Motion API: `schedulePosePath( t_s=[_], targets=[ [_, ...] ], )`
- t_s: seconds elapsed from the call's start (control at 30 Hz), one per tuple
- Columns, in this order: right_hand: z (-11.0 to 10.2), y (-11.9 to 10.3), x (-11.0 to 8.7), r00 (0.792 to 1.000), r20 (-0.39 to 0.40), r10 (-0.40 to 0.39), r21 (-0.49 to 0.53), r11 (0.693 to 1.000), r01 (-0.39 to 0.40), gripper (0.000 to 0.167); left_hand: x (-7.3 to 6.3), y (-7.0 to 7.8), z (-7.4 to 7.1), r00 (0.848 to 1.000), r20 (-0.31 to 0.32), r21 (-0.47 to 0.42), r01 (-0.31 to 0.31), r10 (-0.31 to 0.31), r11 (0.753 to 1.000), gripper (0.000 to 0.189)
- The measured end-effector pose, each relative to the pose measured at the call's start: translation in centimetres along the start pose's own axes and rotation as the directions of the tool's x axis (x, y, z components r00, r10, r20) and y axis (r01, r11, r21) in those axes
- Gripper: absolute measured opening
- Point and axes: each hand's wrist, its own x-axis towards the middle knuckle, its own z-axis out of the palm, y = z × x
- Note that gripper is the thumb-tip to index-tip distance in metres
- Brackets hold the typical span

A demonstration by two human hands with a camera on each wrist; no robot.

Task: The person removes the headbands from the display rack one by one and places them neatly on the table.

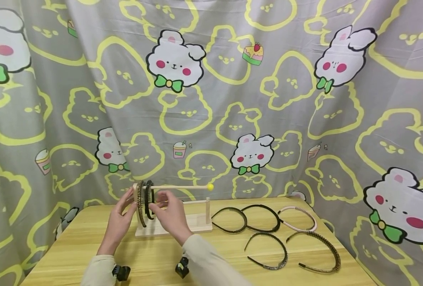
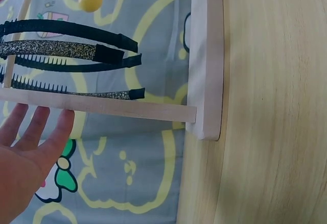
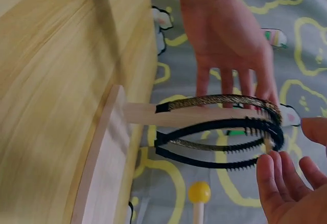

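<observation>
A wooden stand [image 1: 197, 229] has a rod [image 1: 182, 187] on a tall post [image 2: 102, 106]. Two headbands hang from the rod close to that post: a glittery gold-and-black one [image 3: 214, 100] and a black one [image 3: 209, 126], both with small teeth inside. My left hand [image 1: 123, 210] rests its fingertips against the post's outer side, fingers fairly straight. On the other side of the headbands is my right hand [image 1: 170, 214]. Its bent fingertips [image 3: 265, 165] are at the black headband by the rod, the thumb standing apart; contact is hard to tell.
A yellow ball [image 1: 210, 186] caps the rod's free end, above a shorter post [image 1: 208, 210]. Right of the stand, several headbands lie on the wooden table [image 1: 232, 262], including a pink one [image 1: 315, 224] and a brown toothed one [image 1: 334, 252]. A patterned curtain [image 1: 218, 99] hangs behind.
</observation>
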Motion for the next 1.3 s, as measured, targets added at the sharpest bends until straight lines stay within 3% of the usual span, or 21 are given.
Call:
schedulePosePath(
  t_s=[0.27,0.53,0.97,1.3],
  targets=[
    [1.7,-0.5,0.8,0.997,0.052,0.065,-0.064,0.996,-0.061,0.039,-0.4,-0.2,-0.1,1.000,-0.005,-0.022,0.002,-0.002,1.000,0.057],
    [2.4,-1.2,1.6,0.996,0.017,0.087,-0.048,0.995,-0.086,0.037,-0.3,-0.1,0.2,0.999,-0.010,-0.079,-0.038,0.037,0.996,0.055],
    [2.2,-1.7,2.6,0.993,-0.025,0.116,-0.039,0.992,-0.117,0.035,-0.4,-0.2,0.1,0.999,-0.001,-0.082,-0.052,0.052,0.995,0.054],
    [0.8,-0.6,2.9,0.991,-0.013,0.131,-0.016,0.991,-0.131,0.038,-0.2,-0.1,0.1,0.999,-0.002,-0.071,-0.053,0.053,0.996,0.054]
  ],
)
